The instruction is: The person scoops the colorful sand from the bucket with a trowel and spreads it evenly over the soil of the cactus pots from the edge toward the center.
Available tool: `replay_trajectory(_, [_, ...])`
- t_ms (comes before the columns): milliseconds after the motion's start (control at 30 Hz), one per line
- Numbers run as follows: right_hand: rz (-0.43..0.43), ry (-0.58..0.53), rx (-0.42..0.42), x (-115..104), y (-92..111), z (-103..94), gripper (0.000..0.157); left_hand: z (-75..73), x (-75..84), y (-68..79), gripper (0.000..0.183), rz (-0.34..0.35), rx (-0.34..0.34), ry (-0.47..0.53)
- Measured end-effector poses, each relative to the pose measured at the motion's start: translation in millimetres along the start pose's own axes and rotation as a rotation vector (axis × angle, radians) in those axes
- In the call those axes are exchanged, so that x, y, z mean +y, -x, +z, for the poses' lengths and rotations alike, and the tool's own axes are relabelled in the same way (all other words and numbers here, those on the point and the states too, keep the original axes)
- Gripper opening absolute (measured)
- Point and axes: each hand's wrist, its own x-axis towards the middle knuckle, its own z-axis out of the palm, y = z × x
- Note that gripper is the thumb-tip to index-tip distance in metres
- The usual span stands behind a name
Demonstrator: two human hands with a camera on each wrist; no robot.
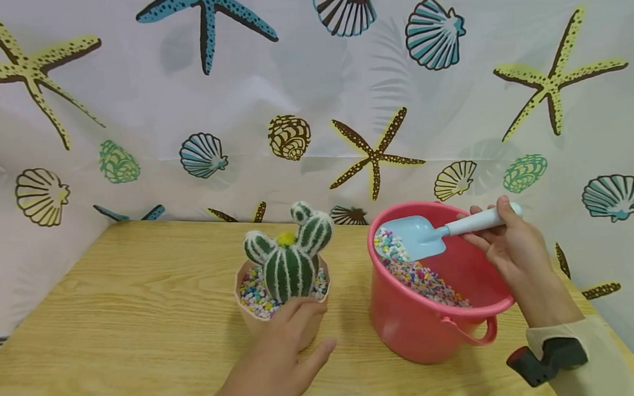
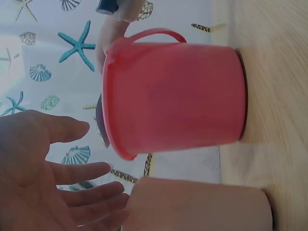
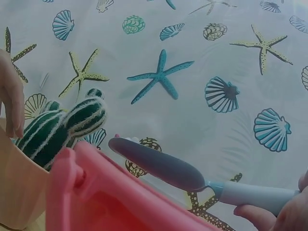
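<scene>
My right hand [image 1: 519, 250] grips the white handle of a light blue toy shovel [image 1: 421, 237] above the pink bucket [image 1: 421, 330]. Colourful pebbles [image 1: 390, 245] lie on the shovel's blade, and more cover the bucket's bottom. My left hand [image 1: 282, 355] is at the near rim of a peach-coloured pot [image 1: 256, 321], its fingers fairly straight and the thumb apart. In that pot stands a fuzzy green cactus [image 1: 291, 274] with white stripes and a yellow top, ringed by pebbles. The left wrist view shows the left fingers [image 2: 94, 192] beside the pot's rim.
The wooden table [image 1: 141, 327] carries the pot on the left and the bucket on the right, with a gap between them. The bucket's handle [image 1: 480, 336] hangs at its near side. Behind is a white cloth [image 1: 300, 85] printed with starfish and shells.
</scene>
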Motion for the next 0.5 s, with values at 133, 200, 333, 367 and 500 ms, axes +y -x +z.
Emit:
replay_trajectory(133, [-0.008, 0.01, -0.018, 1.0, 4.0, 4.0, 0.042, -6.6, -6.7, 3.7, 0.032, -0.072, 0.049, -0.022])
replay_trajectory(200, [-0.007, 0.012, -0.029, 2.2, 6.1, 6.2, 0.043, -10.2, -9.0, 5.8, 0.032, -0.12, 0.058, -0.032])
replay_trajectory(333, [0.003, 0.018, -0.043, 5.6, 9.3, 11.2, 0.044, -17.5, -14.4, 9.3, 0.032, -0.114, 0.126, -0.085])
replay_trajectory(367, [0.004, 0.026, -0.045, 6.8, 10.1, 12.8, 0.044, -19.4, -15.8, 10.1, 0.032, -0.103, 0.15, -0.102])
replay_trajectory(500, [0.01, 0.045, -0.047, 12.1, 12.6, 19.2, 0.043, -26.0, -23.5, 12.1, 0.034, -0.059, 0.254, -0.16])
